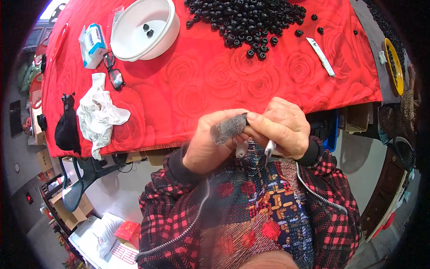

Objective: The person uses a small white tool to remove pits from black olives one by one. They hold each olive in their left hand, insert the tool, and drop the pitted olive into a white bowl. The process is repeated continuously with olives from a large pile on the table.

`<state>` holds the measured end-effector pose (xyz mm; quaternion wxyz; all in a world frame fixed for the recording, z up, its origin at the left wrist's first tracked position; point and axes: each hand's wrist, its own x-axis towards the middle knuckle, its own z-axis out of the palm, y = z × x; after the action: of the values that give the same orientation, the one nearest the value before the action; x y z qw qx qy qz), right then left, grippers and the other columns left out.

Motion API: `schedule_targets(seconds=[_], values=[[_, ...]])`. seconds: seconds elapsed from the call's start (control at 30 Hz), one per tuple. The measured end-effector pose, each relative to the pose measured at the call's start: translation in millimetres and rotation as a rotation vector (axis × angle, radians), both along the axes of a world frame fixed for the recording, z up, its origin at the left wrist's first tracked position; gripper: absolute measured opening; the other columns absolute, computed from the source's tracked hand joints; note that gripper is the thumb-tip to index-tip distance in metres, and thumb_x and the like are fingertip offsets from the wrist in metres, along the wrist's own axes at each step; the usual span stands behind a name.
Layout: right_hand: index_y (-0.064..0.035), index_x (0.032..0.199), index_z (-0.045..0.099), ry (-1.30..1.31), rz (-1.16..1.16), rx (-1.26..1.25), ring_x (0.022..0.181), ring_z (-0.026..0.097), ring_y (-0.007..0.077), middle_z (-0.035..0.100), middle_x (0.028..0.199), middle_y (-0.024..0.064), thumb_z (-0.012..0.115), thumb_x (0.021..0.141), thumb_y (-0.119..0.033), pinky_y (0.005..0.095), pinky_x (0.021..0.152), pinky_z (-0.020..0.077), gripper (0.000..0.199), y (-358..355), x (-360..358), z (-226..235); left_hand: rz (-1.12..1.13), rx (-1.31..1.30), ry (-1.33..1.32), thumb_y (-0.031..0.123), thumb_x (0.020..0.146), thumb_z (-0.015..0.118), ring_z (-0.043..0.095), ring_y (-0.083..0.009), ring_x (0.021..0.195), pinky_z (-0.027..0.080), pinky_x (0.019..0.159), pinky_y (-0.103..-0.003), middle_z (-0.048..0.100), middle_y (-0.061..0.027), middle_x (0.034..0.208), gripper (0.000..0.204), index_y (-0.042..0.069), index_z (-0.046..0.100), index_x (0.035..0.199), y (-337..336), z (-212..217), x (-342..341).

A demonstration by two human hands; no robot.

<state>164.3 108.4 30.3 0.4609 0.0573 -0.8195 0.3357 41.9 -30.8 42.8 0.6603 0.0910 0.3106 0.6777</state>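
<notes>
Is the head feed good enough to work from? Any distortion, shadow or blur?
Head view: the red tablecloth bows along its side edges, with black closing in at the corners; head view: a soft shadow falls on the cloth beneath the white basin; head view: the grey piece in the fingers looks fuzzy, though I cannot tell whether that is blur or texture.

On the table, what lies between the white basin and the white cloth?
In the head view, black-framed eyeglasses lie between the basin and the cloth.
</notes>
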Motion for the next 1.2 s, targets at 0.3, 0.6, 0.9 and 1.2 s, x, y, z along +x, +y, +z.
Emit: schedule_targets(seconds=[0.3, 0.6, 0.9, 1.2], values=[[0.0021, 0.111, 0.055, -0.379, 0.06, -0.404, 0.065, 0.057, 0.0303, 0.055, 0.082, 0.0152, 0.058, 0.084, -0.003, 0.0386, 0.057, 0.0452, 0.028, 8.4, 14.8, 16.1, 0.048, -0.004, 0.145, 0.011, 0.094, 0.057, 0.059, -0.0115, 0.075, 0.049, 0.062, -0.025, 0.062, -0.0061, 0.085, 0.023, -0.004, 0.061, 0.11, 3.4, 1.7, -2.5], [0.0003, 0.106, 0.057, -0.442, 0.002, -0.384, 0.067, 0.057, 0.0321, 0.053, 0.079, 0.0148, 0.058, 0.086, -0.008, 0.0388, 0.057, 0.0453, 0.022, 10.7, 12.5, 5.1, 0.053, -0.04, 0.183, 0.012, 0.093, 0.058, 0.059, -0.0122, 0.072, 0.05, 0.061, -0.026, 0.062, -0.0065, 0.085, 0.025, -0.004, 0.061, 0.112, 8.2, -4.0, -2.2], [0.0035, 0.109, 0.057, -0.46, 0.045, -0.396, 0.066, 0.049, 0.021, 0.052, 0.081, 0.0113, 0.055, 0.091, -0.012, 0.0316, 0.059, 0.0393, 0.024, 13.8, 15.5, -1.7, 0.051, -0.092, 0.172, 0.021, 0.089, 0.064, 0.059, -0.0153, 0.074, 0.053, 0.057, -0.029, 0.062, -0.0097, 0.089, 0.039, -0.005, 0.058, 0.118, 9.9, -7.0, -1.7], [0.0016, 0.103, 0.059, -0.436, 0.035, -0.39, 0.065, 0.058, 0.0312, 0.053, 0.077, 0.0146, 0.061, 0.084, -0.007, 0.0381, 0.057, 0.0454, 0.02, 17.5, 15.1, -2.4, 0.019, -0.099, 0.174, 0.022, 0.087, 0.066, 0.061, -0.0162, 0.073, 0.053, 0.055, -0.03, 0.064, -0.0099, 0.091, 0.041, -0.005, 0.058, 0.118, 8.5, -13.2, -5.8]])
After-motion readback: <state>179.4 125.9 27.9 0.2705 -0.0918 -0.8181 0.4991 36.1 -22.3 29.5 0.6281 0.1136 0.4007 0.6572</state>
